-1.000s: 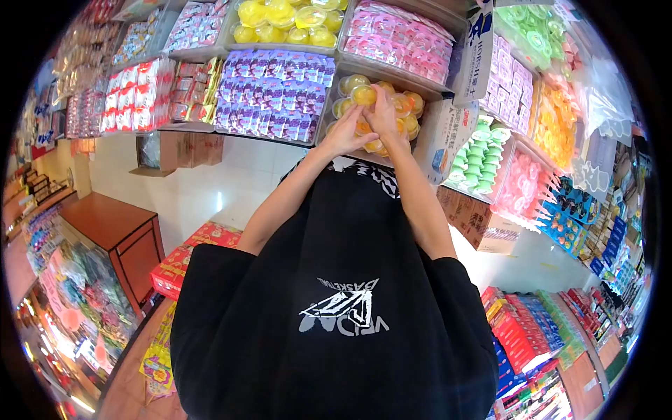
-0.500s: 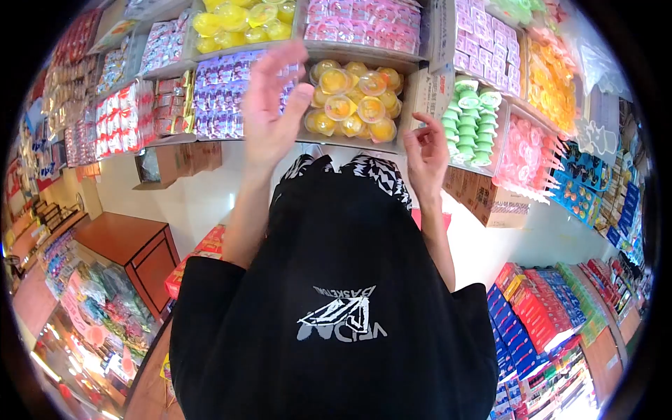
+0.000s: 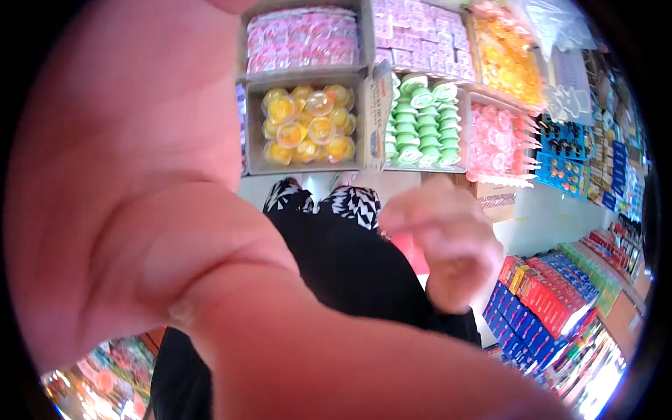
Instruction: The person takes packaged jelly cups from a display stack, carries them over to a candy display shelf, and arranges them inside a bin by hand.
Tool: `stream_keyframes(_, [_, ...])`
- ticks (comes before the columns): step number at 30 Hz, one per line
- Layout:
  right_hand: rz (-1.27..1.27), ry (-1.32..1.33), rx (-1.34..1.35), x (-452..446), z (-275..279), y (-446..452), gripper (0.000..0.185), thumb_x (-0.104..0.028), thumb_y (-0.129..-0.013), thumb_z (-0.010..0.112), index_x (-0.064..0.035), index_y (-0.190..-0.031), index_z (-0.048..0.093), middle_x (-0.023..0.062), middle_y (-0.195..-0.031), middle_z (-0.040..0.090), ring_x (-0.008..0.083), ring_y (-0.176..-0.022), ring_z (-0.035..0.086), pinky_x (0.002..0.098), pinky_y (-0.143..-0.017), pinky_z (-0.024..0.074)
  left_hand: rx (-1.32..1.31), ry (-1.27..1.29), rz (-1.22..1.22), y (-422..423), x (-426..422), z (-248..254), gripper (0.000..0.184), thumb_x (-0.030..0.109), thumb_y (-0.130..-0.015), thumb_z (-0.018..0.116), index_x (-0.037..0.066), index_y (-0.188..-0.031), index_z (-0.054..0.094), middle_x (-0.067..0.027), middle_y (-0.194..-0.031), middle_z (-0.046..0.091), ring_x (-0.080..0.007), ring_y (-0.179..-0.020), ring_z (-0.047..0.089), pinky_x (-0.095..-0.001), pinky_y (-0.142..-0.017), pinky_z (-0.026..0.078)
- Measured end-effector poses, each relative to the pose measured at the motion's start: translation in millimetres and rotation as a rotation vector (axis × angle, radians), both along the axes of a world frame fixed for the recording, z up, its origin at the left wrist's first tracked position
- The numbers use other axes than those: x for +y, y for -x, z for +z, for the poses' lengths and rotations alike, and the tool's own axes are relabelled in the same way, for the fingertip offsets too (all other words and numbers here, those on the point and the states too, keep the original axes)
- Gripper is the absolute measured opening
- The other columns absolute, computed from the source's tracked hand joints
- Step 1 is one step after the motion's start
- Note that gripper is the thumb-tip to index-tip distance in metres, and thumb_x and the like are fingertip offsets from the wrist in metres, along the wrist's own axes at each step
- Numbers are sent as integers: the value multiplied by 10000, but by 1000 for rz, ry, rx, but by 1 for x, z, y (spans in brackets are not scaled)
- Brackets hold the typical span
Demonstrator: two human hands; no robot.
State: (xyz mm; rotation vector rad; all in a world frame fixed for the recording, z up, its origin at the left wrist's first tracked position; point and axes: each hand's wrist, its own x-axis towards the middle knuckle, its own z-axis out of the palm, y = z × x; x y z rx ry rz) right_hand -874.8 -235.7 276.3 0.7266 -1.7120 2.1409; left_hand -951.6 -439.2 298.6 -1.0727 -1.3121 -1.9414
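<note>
My left hand (image 3: 140, 161) is very close to the camera and fills the left side of the view. Its palm and creased skin show, but its fingers are mostly cut off or out of sight. Over the front of the black shirt (image 3: 336, 266), my right hand (image 3: 448, 238) is raised and blurred, its fingers curled in with nothing visible in them. Beyond both hands is a bin of round yellow cups (image 3: 308, 126) in clear plastic. Green stacked cups (image 3: 423, 122) sit in the bin to its right. Neither hand touches these goods.
Farther back are pink packets (image 3: 301, 42), lilac packets (image 3: 420, 35) and orange packs (image 3: 507, 59). Pink packs (image 3: 493, 140) hang over a bin's edge at right. Red and blue boxes (image 3: 546, 301) are stacked at lower right. A cardboard box (image 3: 498, 199) stands under the bins.
My left hand has come up from above the bins to right before the camera. My right hand has drawn back toward my body and curled further. The view has shifted, moving the bins leftward.
</note>
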Motion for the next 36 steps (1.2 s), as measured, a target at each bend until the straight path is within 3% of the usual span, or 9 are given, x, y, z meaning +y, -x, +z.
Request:
stream_keyframes(4, [30,111,108,-21,24,-1,453,-390,-1021,466,44,-1057,592,208,-1020,646,310,-880,631,386,-746,517,32,-66,-76,22,8,7,771,238,-869,763,25,-1461,317,-185,-1463,429,-315,-1314,477,-497,-1054,433])
stream_keyframes(13, [-130,108,197,-73,22,-2,482,-428,-1013,456,38,-1126,503,218,-1092,593,318,-957,585,403,-801,483,46,-158,-204,36,4,5,789,268,-876,750,28,-1473,294,-196,-1473,414,-334,-1323,466,-512,-1064,421])
stream_keyframes(36, [-237,36,147,-177,31,-34,649,-526,-993,432,24,-1301,276,243,-1277,457,339,-1154,469,445,-942,396,-42,-190,-242,7,-87,8,836,343,-894,715,37,-1505,236,-223,-1498,376,-382,-1348,435,-549,-1088,390])
